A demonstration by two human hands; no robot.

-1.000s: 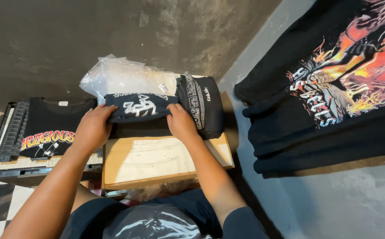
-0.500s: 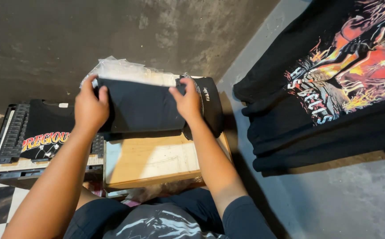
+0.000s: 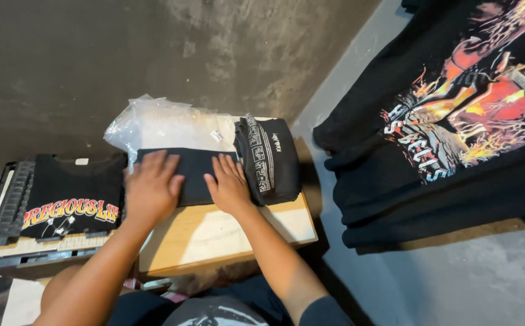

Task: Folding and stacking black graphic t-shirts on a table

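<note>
A folded black T-shirt [image 3: 195, 172] lies flat on a small wooden table [image 3: 214, 232]. My left hand [image 3: 152, 187] presses on its left half, palm down, fingers spread. My right hand [image 3: 229, 184] presses on its right half the same way. Behind the shirt sits a crumpled clear plastic bag [image 3: 154, 124]. A stack of folded black shirts with white print [image 3: 270, 157] stands directly right of my right hand.
A black T-shirt with a red and yellow print [image 3: 72, 196] lies on a printing frame at the left. A large black shirt with a flame graphic [image 3: 456, 121] hangs over a board at the right. A dark concrete wall is behind.
I have folded the black shirt down and laid it flat on the table. Both hands went from gripping its edges to pressing on top of it.
</note>
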